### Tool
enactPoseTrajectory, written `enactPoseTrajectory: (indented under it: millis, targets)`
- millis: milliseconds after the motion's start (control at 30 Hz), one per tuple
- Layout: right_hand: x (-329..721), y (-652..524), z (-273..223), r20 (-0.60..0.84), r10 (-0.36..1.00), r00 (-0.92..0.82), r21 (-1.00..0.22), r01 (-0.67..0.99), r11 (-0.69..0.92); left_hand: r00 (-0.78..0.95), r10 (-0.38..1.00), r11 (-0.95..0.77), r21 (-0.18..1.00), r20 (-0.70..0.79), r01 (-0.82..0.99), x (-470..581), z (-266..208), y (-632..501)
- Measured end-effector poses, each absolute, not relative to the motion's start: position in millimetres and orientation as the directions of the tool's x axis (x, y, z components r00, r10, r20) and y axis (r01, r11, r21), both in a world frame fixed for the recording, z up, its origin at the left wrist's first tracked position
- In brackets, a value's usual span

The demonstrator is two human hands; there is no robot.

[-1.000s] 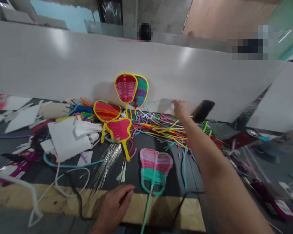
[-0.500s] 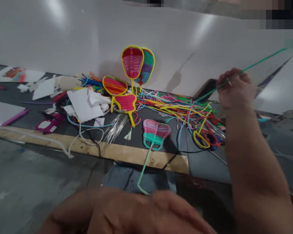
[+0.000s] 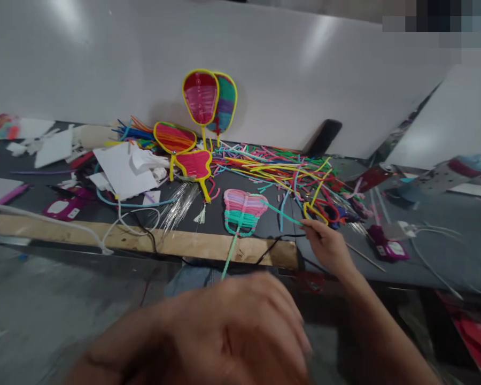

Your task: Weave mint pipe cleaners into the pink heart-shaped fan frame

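A small fan-shaped piece (image 3: 245, 206), wrapped in pink, lilac and teal bands, hangs in front of the table edge. Its pale green stem (image 3: 231, 251) runs down behind my left hand (image 3: 244, 321), which is large and blurred close to the camera. The fingers there are curled, and the stem's lower end is hidden by them. My right hand (image 3: 327, 247) pinches a thin green pipe cleaner (image 3: 282, 212) between thumb and fingers. From that pinch it stretches left to the upper right edge of the fan shape.
Behind lie a heap of coloured pipe cleaners (image 3: 264, 168), finished yellow-rimmed fans (image 3: 200, 99), silvery wires (image 3: 180, 206) and white paper pieces (image 3: 124, 168). A black phone (image 3: 324, 137) leans on the white panel (image 3: 264, 69). Purple devices (image 3: 387, 245) and cables sit at the right.
My right hand has come down and left from high on the right, bringing the green pipe cleaner to the fan-shaped piece. My left hand stays low in front, slightly higher now.
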State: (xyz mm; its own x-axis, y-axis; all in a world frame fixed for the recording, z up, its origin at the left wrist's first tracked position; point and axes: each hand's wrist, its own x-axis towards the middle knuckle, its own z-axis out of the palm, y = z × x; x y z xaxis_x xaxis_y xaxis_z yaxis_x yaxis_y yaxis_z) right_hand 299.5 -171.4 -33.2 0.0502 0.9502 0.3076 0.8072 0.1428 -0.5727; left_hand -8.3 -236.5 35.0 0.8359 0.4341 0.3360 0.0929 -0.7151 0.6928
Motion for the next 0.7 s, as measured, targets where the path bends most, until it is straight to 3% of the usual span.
enactPoseTrajectory:
  millis: [33, 67, 200, 300, 400, 467, 567, 633, 700]
  targets:
    - [300, -175, -35, 0.304, 0.949, 0.080, -0.589, 0.799, 0.122, 0.849, 0.438, -0.730, 0.669, 0.295, 0.144, 2, 27, -212]
    - [301, -178, -36, 0.297, 0.950, 0.101, -0.602, 0.792, 0.104, 0.794, 0.542, -0.726, 0.630, 0.275, 0.278, 11, 16, -189]
    - [301, -190, -39, 0.285, 0.949, 0.137, -0.629, 0.774, 0.077, 0.618, 0.776, -0.621, 0.323, 0.125, 0.714, 28, -32, -138]
    - [297, -199, -43, 0.264, 0.952, 0.156, -0.648, 0.759, 0.055, 0.579, 0.812, -0.582, 0.176, 0.074, 0.794, 28, -52, -131]
    - [294, -206, -47, 0.245, 0.956, 0.162, -0.664, 0.747, 0.044, 0.576, 0.813, -0.582, 0.151, 0.084, 0.799, 26, -55, -125]
    - [295, -209, -51, 0.253, 0.949, 0.189, -0.676, 0.736, 0.033, 0.548, 0.824, -0.566, 0.261, 0.143, 0.782, 23, -50, -119]
    - [300, -213, -56, 0.250, 0.930, 0.271, -0.727, 0.687, -0.005, 0.376, 0.894, -0.440, 0.630, 0.243, 0.640, 14, -40, -111]
    - [303, -214, -59, 0.239, 0.920, 0.310, -0.758, 0.652, -0.022, 0.179, 0.964, -0.251, 0.891, 0.195, 0.379, 7, -36, -111]
    - [304, -214, -62, 0.235, 0.919, 0.315, -0.763, 0.646, -0.026, 0.069, 0.997, -0.029, 0.997, 0.024, 0.072, 0, -37, -115]
